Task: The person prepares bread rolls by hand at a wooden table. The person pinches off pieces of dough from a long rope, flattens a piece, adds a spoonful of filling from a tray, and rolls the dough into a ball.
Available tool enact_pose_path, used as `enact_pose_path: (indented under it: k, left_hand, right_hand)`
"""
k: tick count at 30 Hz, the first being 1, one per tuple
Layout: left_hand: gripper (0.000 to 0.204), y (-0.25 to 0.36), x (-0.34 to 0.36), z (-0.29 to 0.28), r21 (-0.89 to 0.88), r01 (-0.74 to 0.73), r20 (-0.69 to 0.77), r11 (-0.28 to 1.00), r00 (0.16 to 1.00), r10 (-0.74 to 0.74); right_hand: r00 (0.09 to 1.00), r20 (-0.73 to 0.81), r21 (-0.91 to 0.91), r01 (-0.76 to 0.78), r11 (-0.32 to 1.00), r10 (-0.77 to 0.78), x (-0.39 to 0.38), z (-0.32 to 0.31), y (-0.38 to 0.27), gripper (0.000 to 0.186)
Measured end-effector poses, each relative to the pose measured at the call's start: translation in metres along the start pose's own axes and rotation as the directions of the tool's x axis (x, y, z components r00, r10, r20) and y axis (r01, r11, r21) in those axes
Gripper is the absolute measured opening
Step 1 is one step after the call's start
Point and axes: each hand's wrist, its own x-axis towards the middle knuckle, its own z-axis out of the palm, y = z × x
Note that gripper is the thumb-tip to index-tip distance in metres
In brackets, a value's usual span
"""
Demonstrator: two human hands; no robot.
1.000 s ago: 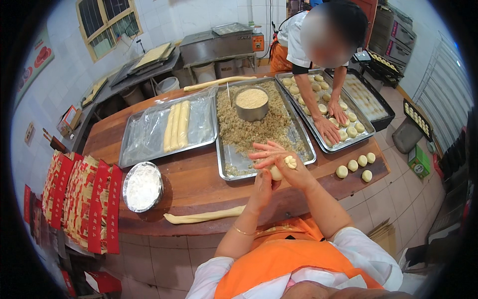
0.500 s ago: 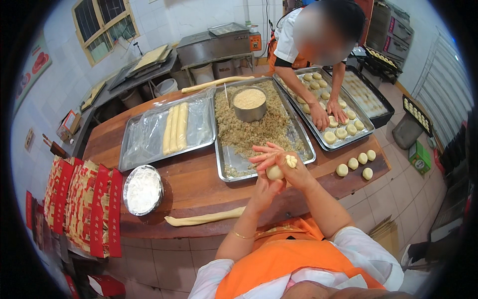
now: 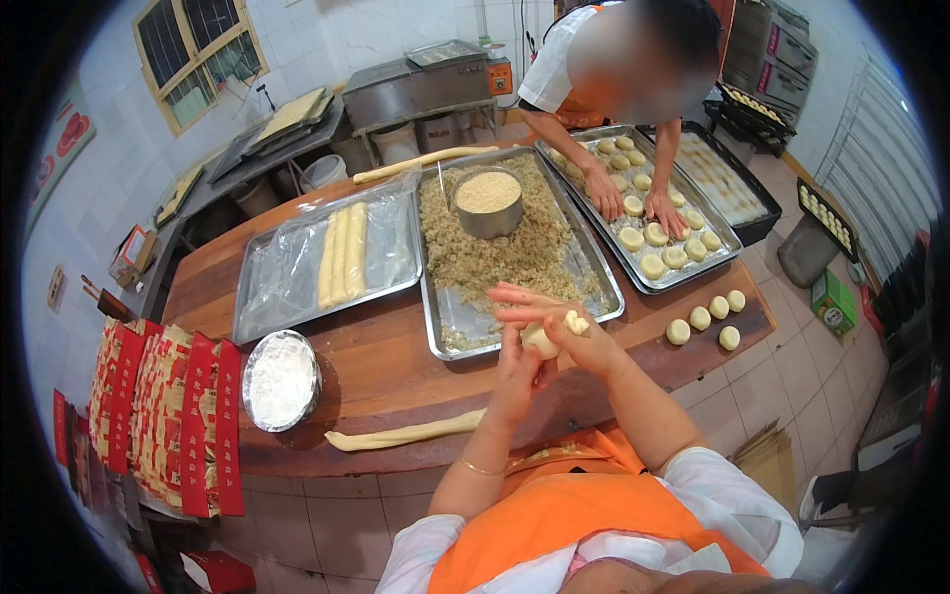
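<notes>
Just beyond my orange apron, my left hand [image 3: 519, 378] is closed around a pale, smooth dough ball [image 3: 538, 343]. Over the ball lies my right hand [image 3: 592, 348], its outer fingers stretched toward the left. A small rough lump of dough [image 3: 576, 322] pokes out at the crook of its thumb and forefinger. Where the right palm meets the ball is hidden. Past my hands, the large metal tray [image 3: 435, 342] holds crumbly brown-green filling [image 3: 473, 267], with a metal pot of pale crumbs [image 3: 489, 194] standing in it. A dough rope [image 3: 404, 432] rests on the near table edge.
A co-worker's hands [image 3: 665, 211] touch dough rounds on a tray [image 3: 727, 252] at the back right. Several dough balls [image 3: 701, 318] sit at the table's right corner. Left are a flour bowl [image 3: 282, 380], a plastic-lined tray [image 3: 247, 317] with three dough ropes, and stacked red packaging [image 3: 168, 416].
My hands have shifted slightly left with the dough, and the right fingers have drawn closer together. The co-worker's hands have moved apart and back over the tray.
</notes>
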Motion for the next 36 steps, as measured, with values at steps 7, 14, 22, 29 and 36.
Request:
enact_pose_path:
  k: [7, 14, 22, 29, 36]
  left_hand:
    - [0.066, -0.025, 0.009, 0.005, 0.167, -0.258, -0.028, 0.952, 0.963, 0.266]
    - [0.058, -0.026, 0.005, -0.037, 0.060, -0.036, 0.191, 0.998, 0.981, 0.024]
    - [0.076, -0.011, 0.003, 0.002, 0.140, -0.060, -0.054, 0.988, 0.996, 0.068]
    - [0.064, -0.014, 0.008, -0.006, 0.110, -0.233, 0.147, 0.966, 0.965, 0.216]
    - [0.066, -0.021, 0.006, -0.032, 0.014, -0.019, 0.166, 1.000, 0.986, 0.016]
  right_hand:
    - [0.987, 0.107, 0.025, -0.122, 0.992, 0.119, -0.004, -0.016, 0.007, 0.059]
    - [0.997, 0.045, 0.098, -0.061, 0.993, 0.057, 0.000, -0.004, 0.002, 0.052]
    - [0.997, -0.016, 0.117, -0.067, 0.991, 0.069, -0.002, -0.007, 0.007, 0.047]
    - [0.989, 0.097, 0.073, -0.122, 0.990, 0.115, -0.007, -0.014, 0.014, 0.040]
    - [0.980, 0.091, 0.051, -0.183, 0.982, 0.178, -0.001, -0.004, -0.004, 0.039]
